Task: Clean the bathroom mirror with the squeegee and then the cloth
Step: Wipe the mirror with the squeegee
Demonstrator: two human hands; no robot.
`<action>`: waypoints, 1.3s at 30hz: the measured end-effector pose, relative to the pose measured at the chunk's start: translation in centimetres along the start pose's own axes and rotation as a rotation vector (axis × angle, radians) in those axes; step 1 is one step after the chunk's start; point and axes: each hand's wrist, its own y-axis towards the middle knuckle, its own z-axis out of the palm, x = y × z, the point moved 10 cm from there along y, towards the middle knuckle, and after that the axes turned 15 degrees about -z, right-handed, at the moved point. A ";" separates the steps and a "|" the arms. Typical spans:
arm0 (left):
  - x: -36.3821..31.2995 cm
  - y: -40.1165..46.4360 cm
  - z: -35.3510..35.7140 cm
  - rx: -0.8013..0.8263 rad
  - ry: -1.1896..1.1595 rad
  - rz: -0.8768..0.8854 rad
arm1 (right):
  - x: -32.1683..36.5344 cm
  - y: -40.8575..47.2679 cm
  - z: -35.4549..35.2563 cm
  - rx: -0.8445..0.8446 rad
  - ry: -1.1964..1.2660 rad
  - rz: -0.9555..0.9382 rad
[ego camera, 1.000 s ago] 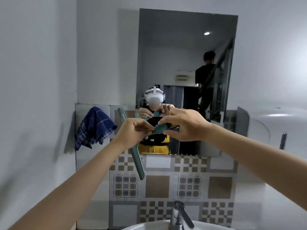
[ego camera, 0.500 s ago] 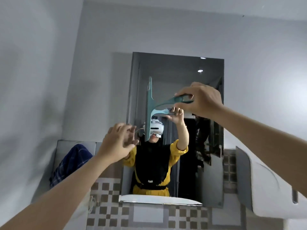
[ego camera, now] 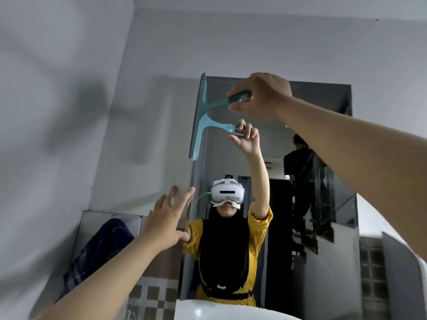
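Note:
A teal squeegee (ego camera: 200, 105) stands with its blade upright along the left edge of the wall mirror (ego camera: 312, 139), near the top left corner. My right hand (ego camera: 262, 94) grips its handle from the right. My left hand (ego camera: 167, 214) is held up lower down by the mirror's left edge, fingers spread and holding nothing. A blue checked cloth (ego camera: 99, 252) hangs on the wall at the lower left, partly hidden behind my left forearm.
The white basin rim (ego camera: 208, 308) shows at the bottom. Patterned wall tiles (ego camera: 152, 294) run below the mirror. A white rounded fixture (ego camera: 392, 239) juts from the wall on the right. The mirror reflects a person standing behind.
My right hand has carried the squeegee up and left to the mirror's top left corner. My left hand let go of it and now is spread open lower down. The view tilted upward.

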 end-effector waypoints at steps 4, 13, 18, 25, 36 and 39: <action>0.3 -0.1 0.1 -0.022 -0.034 -0.004 | -0.2 0.4 0.9 0.038 -0.024 -0.023; 0.3 -0.1 0.2 -0.053 -0.014 -0.014 | -1.7 -0.4 -0.4 0.089 -0.008 -0.040; 0.2 -0.2 0.1 -0.070 -0.019 -0.020 | -3.5 -1.7 -0.7 0.098 -0.009 -0.005; 0.2 -0.3 0.0 -0.072 -0.008 -0.035 | -7.6 -5.4 -1.1 0.094 -0.003 0.068; -0.4 -0.5 -0.3 -0.067 0.023 -0.040 | -13.9 -13.5 -3.7 0.065 0.011 0.230; -0.4 -0.4 -0.1 -0.052 0.039 -0.053 | -15.7 -16.1 -4.9 0.022 0.011 0.298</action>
